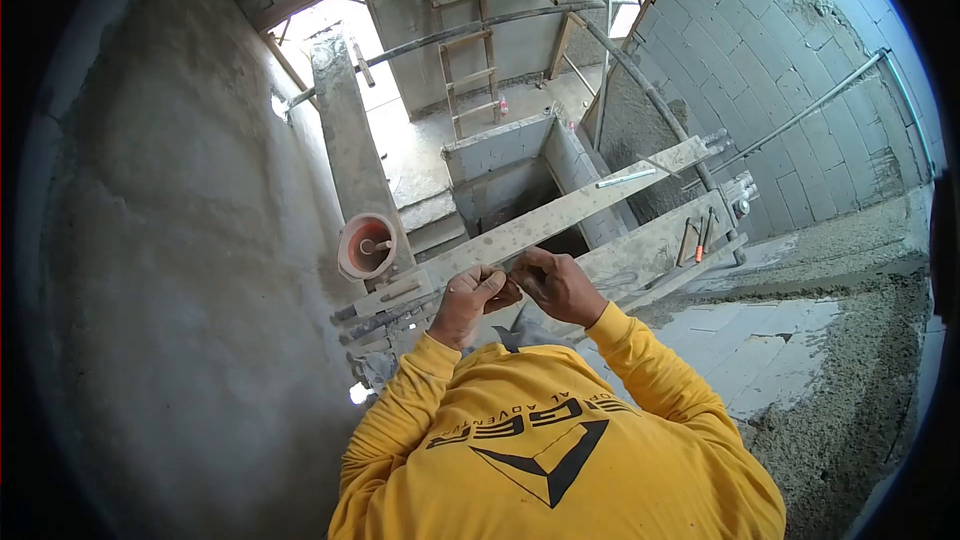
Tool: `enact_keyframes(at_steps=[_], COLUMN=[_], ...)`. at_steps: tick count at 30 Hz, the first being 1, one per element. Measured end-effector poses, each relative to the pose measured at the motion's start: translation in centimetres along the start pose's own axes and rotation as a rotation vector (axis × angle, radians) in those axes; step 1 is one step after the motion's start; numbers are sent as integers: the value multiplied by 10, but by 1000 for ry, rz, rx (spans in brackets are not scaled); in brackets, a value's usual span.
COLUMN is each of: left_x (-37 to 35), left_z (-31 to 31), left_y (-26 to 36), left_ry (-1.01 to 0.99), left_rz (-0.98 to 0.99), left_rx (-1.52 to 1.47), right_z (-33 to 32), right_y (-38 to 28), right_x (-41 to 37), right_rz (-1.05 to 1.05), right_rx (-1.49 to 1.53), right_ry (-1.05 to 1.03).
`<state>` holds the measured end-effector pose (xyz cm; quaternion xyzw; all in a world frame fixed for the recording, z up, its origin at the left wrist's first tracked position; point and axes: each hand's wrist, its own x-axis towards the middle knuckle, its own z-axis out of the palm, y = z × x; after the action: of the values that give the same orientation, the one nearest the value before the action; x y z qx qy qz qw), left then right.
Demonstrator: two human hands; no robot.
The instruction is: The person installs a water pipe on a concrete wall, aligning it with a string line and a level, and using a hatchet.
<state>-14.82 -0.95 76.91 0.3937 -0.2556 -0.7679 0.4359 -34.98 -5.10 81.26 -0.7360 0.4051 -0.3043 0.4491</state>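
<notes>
Head view looks down on 2 hands brought together in front of a yellow shirt (540, 440). The left hand (468, 302) and the right hand (556, 285) each pinch 1 end of a thin piece (512, 274), the fingers (492, 282) curled and pressed together on it. It is too small to tell what it is.

The thin piece sits between the 2 sets of fingers, in the air and clear of everything else. Its long axis runs from one hand across to the other, roughly level. One end points into the left fingers and the other into the right. I cannot tell which end is the front.

To hold it well, I judge that both pinches should stay at the fingertips and close to each other, so that the short span between them stays straight and in sight. The wrists should stay level, since a twist in 1 hand would bend or roll it. The grip should be firm but not crushing.

Just beyond the fingers a long plank (570, 212) crosses an open pit. An orange bucket (367, 245) stands to the left of the fingers, and a ladder (470, 50) leans far beyond them.
</notes>
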Motion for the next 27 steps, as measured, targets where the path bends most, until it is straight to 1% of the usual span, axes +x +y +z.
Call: enact_keyframes(at_steps=[3,6,9,12,15,18,21,24,27], left_x=[-6,-2,0,2,7,6,8,10,10], left_z=[6,1,6,7,7,4,1,-2,-2], left_y=[7,-5,-16,-24,-30,-32,-32,-31,-12], left_ry=[12,63,146,199,281,297,336,260,116], left_rz=[-43,38,144,209,230,236,348,404,325], left_rx=[-149,-207,-160,-84,16,175,556,734,750], right_z=[4,22,29,28,24,19,15,3,-15], right_y=[-10,-6,-4,-8,-13,-10,3,10,1], right_x=[2,0,-3,-5,-7,-7,-7,-5,5], right_rz=[125,179,159,81,11,-55,-136,-135,-102], right_rx=[86,70,-43,-207,-168,-183,-234,-352,-314], right_ry=[0,102,134,129,71,-10,-61,-125,-147])
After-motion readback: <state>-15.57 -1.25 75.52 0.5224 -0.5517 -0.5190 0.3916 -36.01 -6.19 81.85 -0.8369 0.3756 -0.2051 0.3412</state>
